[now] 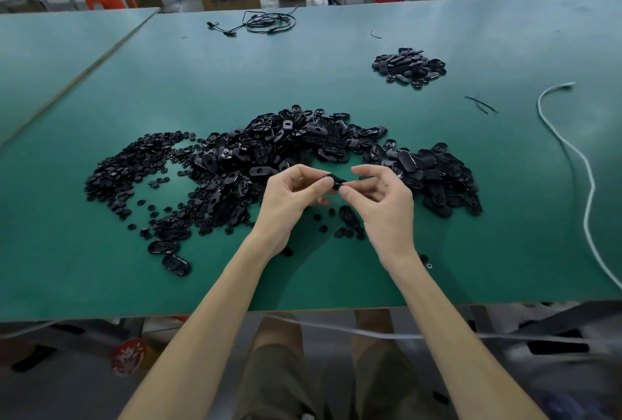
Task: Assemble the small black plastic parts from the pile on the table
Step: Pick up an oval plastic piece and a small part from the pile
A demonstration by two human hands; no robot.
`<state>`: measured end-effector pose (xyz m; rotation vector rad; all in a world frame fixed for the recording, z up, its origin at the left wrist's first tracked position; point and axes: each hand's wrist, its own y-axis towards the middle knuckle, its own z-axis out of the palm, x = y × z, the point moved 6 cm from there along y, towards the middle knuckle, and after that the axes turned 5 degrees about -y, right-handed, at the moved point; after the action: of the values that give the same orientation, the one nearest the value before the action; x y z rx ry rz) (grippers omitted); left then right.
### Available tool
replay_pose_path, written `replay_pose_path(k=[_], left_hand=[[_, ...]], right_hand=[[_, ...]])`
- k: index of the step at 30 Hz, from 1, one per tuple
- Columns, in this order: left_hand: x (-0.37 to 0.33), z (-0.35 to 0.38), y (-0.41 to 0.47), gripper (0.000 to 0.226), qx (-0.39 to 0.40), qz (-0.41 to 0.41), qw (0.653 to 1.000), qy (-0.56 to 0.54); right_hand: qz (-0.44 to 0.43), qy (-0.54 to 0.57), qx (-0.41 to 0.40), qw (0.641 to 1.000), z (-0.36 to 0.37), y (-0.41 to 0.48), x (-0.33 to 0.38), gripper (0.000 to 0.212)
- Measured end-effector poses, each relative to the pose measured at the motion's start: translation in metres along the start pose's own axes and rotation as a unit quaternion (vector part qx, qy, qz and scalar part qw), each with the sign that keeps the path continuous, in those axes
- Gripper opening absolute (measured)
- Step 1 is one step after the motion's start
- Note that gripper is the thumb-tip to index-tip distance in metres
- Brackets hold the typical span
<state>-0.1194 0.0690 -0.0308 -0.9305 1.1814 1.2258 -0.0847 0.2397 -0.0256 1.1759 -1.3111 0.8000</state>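
Note:
A small black plastic part [335,181] is held above the green table [336,278], pinched between both hands. My left hand [289,199] grips it from the left with thumb and fingers, and my right hand [382,202] pinches its right end. Behind the hands spreads the big pile of oval black shells [296,143]. To its left lies a heap of small round black pieces [134,167]. More oval shells [434,174] lie to the right of my hands.
A smaller separate heap of black parts [409,67] sits at the far right. A white cable [585,177] snakes along the table's right side; a black wire bundle [266,22] lies at the far edge. Loose shells [171,256] lie front left.

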Motion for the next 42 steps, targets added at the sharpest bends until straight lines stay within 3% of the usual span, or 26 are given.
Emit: replay_pose_path(k=[18,42], left_hand=[[-0.0018,0.0043,-0.0014,0.025,0.055,0.012,0.998,0.038],[-0.0016,0.0042,-0.0005,0.019,0.054,0.019,0.998,0.024]], right_hand=[[0.000,-0.014,0.009,1.000,-0.0010,-0.0010,-0.0005,0.024],[-0.015,0.010,0.036,0.999,0.0047,0.0000,-0.0002,0.016]])
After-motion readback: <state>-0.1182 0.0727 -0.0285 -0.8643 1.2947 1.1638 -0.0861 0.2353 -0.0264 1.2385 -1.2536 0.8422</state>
